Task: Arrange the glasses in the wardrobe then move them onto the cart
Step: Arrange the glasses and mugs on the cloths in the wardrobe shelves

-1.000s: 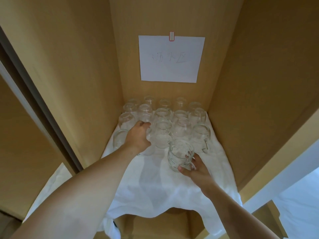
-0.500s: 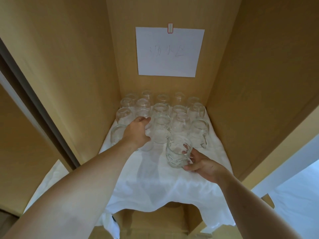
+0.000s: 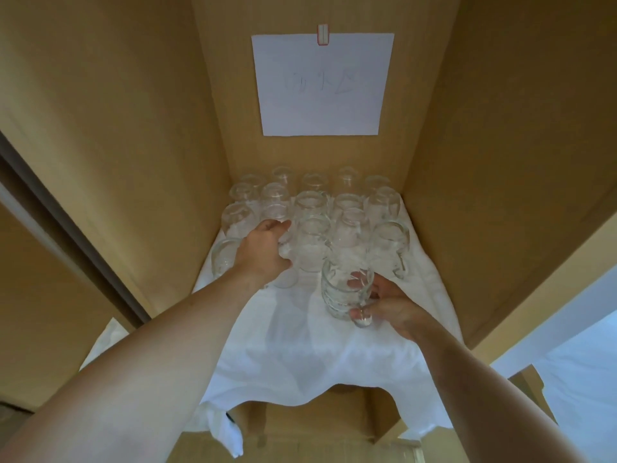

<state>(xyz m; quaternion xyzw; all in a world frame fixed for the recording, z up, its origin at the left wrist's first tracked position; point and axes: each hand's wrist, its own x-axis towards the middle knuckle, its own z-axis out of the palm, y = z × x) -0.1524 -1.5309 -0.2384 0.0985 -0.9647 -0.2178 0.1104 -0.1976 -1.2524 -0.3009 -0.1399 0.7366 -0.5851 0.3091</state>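
Observation:
Several clear glass mugs (image 3: 314, 208) stand in rows at the back of a wooden wardrobe shelf covered with a white cloth (image 3: 300, 355). My left hand (image 3: 263, 252) reaches into the left side of the group and curls round a glass (image 3: 285, 262) in the front row, which it partly hides. My right hand (image 3: 390, 305) grips a ribbed glass mug (image 3: 337, 292) that stands apart in front of the rows, fingers wrapped round its right side and base.
The wardrobe walls (image 3: 500, 162) close in on the left, right and back. A white paper sheet (image 3: 322, 85) is clipped to the back panel. The cloth hangs over the shelf's front edge. A pale surface (image 3: 584, 379) shows at the lower right outside the wardrobe.
The view has shifted slightly. My right hand has turned further round the front mug's right side. My left hand stays on its glass in the left of the group.

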